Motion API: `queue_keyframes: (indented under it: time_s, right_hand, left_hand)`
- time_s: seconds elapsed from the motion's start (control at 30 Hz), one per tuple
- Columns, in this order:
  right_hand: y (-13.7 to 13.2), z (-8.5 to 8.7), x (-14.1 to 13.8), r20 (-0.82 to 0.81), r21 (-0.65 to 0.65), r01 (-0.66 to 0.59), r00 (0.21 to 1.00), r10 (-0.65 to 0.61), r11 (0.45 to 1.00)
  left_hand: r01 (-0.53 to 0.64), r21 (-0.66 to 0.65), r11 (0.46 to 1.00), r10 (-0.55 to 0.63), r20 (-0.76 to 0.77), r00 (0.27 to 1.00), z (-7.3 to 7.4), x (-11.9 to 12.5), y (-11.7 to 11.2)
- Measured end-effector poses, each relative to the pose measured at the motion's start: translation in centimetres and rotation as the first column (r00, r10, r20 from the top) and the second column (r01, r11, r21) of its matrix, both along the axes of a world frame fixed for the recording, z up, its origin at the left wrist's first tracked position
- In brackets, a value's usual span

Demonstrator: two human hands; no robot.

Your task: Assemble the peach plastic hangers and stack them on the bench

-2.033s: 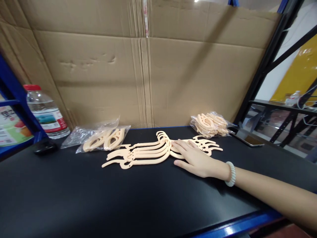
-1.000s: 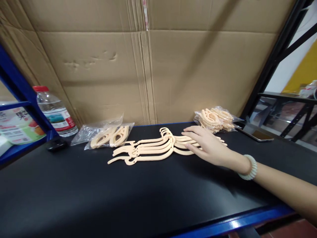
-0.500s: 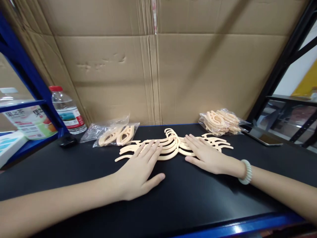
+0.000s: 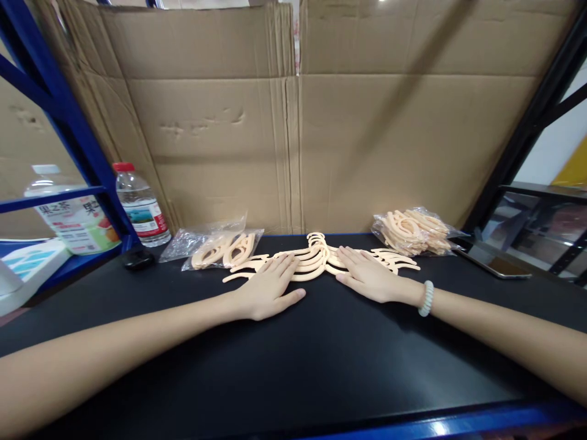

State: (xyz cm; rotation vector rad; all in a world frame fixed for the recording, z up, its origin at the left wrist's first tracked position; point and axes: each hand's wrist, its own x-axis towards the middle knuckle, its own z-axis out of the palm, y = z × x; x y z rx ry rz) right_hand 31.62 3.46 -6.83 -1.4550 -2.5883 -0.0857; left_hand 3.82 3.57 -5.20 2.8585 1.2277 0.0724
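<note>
Several cream hangers (image 4: 308,266) lie overlapped in a row on the black tabletop, their hooks pointing toward the cardboard. My left hand (image 4: 268,286) rests flat with fingers stretched over their left arms, thumb out to the side. Over the right arms lies my right hand (image 4: 367,275), also flat, its fingers extended and a pale coiled band around the wrist. Both palms cover parts of the hangers. Behind my left hand is a clear plastic bag (image 4: 224,249) with folded cream hangers inside. Beyond my right hand sits another bag (image 4: 411,231), filled with more of them.
Cardboard (image 4: 220,140) stands along the table's back edge. A red-capped water bottle (image 4: 141,208) and a small black object (image 4: 137,259) are at the left, beside a blue rack post. At the right lies a phone-like flat device (image 4: 498,265) near a black frame.
Both hands and the hangers have shifted slightly away from me, toward the cardboard. The camera view has also moved a little. My hands stay flat on the hangers.
</note>
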Motion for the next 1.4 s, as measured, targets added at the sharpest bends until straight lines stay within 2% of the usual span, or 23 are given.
queue_keyframes:
  time_s: [0.1, 0.17, 0.3, 0.4, 0.57, 0.7, 0.87, 1.07, 1.2, 1.3, 1.4]
  right_hand:
    - [0.1, 0.0, -0.2, 0.015, 0.03, 0.027, 1.0, -0.027, 0.999]
    - [-0.5, 0.4, -0.3, -0.001, 0.111, 0.03, 1.0, -0.03, 0.993]
    - [-2.8, 1.4, 0.2, -0.018, 0.316, -0.055, 0.998, 0.064, 0.947]
    - [-4.2, 1.8, 1.0, 0.01, 0.345, -0.088, 0.996, 0.09, 0.934]
    - [-4.1, 1.5, 2.4, 0.041, 0.303, -0.119, 0.993, 0.112, 0.946]
    - [-3.4, 1.3, 3.0, 0.046, 0.283, -0.121, 0.993, 0.112, 0.952]
    - [-3.5, 1.5, 3.0, -0.038, 0.207, -0.134, 0.989, 0.145, 0.969]
    - [-3.3, 1.7, 2.9, -0.151, 0.077, -0.18, 0.97, 0.19, 0.981]
    - [-3.1, 1.5, 2.9, -0.249, -0.009, -0.167, 0.955, 0.159, 0.986]
    - [-3.3, 1.5, 2.9, -0.288, -0.054, -0.155, 0.948, 0.133, 0.986]
    - [-3.7, 1.8, 2.9, -0.326, -0.102, -0.144, 0.94, 0.104, 0.984]
  left_hand:
    - [0.01, 0.011, 1.0, -0.01, 0.009, 1.0, -0.1, 0.0, 0.5]
    - [0.023, 0.067, 0.997, -0.027, 0.048, 0.998, 0.0, -0.1, 0.2]
    - [0.119, 0.214, 0.97, -0.145, 0.113, 0.983, 0.8, -0.4, -1.9]
    - [0.206, 0.186, 0.961, -0.229, 0.115, 0.967, 1.2, -0.7, -4.1]
    - [0.131, 0.114, 0.985, -0.143, 0.105, 0.984, 0.6, -1.3, -5.9]
    - [0.115, 0.085, 0.99, -0.124, 0.114, 0.986, 0.2, -1.5, -5.9]
    - [0.117, 0.078, 0.99, -0.13, 0.185, 0.974, 0.1, -1.5, -5.7]
    - [0.223, 0.005, 0.975, -0.214, 0.311, 0.926, 0.3, -1.3, -6.2]
    - [0.31, -0.062, 0.949, -0.267, 0.372, 0.889, 0.4, -1.3, -6.5]
    - [0.293, -0.115, 0.949, -0.213, 0.449, 0.867, 0.6, -1.4, -6.4]
    - [0.205, -0.193, 0.96, -0.079, 0.515, 0.853, 0.8, -1.5, -6.3]
